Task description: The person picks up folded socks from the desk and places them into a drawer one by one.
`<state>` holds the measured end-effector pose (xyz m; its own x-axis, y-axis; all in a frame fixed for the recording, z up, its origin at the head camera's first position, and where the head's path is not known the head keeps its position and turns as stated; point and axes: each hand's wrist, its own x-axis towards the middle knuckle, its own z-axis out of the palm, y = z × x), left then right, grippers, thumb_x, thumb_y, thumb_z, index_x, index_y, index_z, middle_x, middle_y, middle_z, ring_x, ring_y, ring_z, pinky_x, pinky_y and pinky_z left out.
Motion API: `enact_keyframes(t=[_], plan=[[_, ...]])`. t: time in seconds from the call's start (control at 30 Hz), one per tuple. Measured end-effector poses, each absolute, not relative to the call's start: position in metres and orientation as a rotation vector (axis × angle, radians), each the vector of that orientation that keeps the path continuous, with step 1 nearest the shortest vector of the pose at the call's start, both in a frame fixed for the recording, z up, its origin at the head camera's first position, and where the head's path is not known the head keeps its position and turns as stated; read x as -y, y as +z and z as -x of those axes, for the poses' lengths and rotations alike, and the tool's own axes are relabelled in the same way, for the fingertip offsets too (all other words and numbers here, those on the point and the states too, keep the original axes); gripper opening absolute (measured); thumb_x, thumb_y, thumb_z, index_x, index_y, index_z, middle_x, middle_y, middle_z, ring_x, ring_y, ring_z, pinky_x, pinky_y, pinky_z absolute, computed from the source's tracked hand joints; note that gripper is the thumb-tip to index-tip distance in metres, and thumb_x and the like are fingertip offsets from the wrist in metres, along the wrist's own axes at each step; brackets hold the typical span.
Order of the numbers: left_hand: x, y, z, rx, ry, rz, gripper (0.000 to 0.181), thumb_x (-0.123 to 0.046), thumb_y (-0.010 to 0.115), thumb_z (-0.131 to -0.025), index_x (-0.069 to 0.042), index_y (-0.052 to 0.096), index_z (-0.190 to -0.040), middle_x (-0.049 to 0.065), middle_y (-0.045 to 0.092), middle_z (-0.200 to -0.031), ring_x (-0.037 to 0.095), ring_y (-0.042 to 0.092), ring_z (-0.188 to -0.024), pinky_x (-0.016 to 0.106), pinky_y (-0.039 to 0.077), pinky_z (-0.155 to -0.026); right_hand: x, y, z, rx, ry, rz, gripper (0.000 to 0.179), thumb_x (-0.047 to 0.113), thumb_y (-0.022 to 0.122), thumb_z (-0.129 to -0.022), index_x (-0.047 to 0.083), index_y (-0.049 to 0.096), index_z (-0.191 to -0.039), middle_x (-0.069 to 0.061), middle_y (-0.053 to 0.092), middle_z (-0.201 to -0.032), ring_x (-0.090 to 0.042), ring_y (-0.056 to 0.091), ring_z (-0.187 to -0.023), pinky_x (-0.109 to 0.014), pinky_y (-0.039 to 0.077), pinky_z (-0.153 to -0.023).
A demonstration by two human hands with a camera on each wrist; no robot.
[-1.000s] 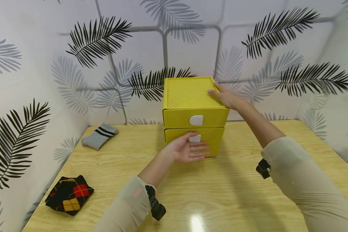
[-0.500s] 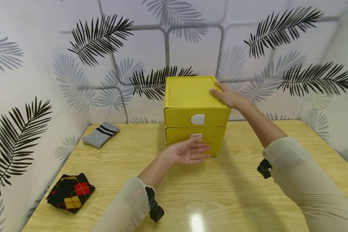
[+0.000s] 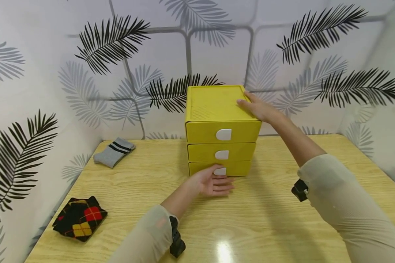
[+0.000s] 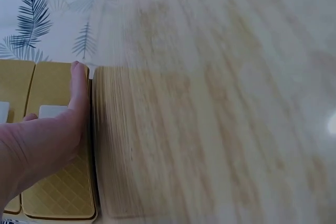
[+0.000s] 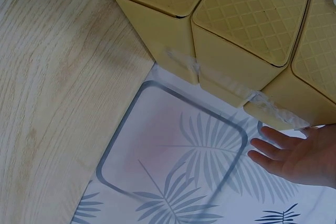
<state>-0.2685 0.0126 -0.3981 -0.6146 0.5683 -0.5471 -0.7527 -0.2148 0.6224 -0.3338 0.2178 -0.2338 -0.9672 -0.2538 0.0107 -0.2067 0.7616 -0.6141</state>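
A yellow three-drawer box (image 3: 221, 132) with white handle tabs stands at the back of the table, its drawers closed in the head view. My left hand (image 3: 214, 182) is at the bottom drawer (image 3: 238, 168), thumb beside its white handle (image 3: 221, 171) and the other fingers stretched out below. In the left wrist view, this hand (image 4: 55, 137) lies along the lowest drawer front (image 4: 58, 190). My right hand (image 3: 258, 109) rests at the box's upper right edge, thumb on top. The right wrist view shows its fingers (image 5: 270, 150) extended beside the box's side (image 5: 220, 80).
Left of the box, a folded grey sock (image 3: 114, 152) with black stripes lies near the back edge of the wooden table (image 3: 145, 175). A folded black, red and yellow argyle sock (image 3: 80, 219) is nearer the front left. A leaf-patterned wall covering (image 3: 217, 51) rises behind.
My left hand has moved down from the middle drawer to the bottom one, uncovering the middle handle. My right hand has stayed on the box's top right edge.
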Motion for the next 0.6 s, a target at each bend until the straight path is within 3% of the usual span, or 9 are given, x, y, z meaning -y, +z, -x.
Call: enact_keyframes(t=[0.6], plan=[[-0.007, -0.401, 0.255, -1.169, 1.918, 0.207, 0.055, -0.034, 0.048, -0.096, 0.006, 0.037, -0.132, 0.018, 0.049, -0.13, 0.036, 0.048, -0.116, 0.044, 0.041, -0.093, -0.218, -0.235, 0.338, -2.851, -1.004, 0.387, 0.074, 0.048, 0.029, -0.097, 0.005, -0.004, -0.147, -0.018, -0.005, -0.151, -0.035, -0.004, -0.135, -0.05, 0.001, -0.106]])
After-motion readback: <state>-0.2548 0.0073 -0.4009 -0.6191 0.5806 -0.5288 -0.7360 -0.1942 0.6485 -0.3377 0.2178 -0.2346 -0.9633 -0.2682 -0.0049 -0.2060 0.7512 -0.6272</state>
